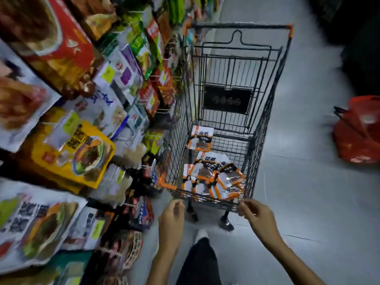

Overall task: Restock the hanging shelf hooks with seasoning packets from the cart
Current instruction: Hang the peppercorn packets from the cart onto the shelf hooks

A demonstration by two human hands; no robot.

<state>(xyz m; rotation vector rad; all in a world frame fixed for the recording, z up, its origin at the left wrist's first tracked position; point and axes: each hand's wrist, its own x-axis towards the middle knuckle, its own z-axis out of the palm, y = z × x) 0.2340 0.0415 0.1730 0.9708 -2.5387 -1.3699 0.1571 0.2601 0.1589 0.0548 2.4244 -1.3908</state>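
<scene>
My left hand (171, 217) and right hand (256, 215) hung loosely curled and empty, just short of the cart (265, 120); the seasoning packets (213, 175) lay heaped on its wire floor, beside the shelf (127, 83).

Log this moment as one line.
left hand: empty, near cart | right hand: at cart rim | seasoning packets: in cart

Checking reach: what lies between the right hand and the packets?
Between right hand and packets stands only the cart's near wire wall, seen in the head view.
</scene>
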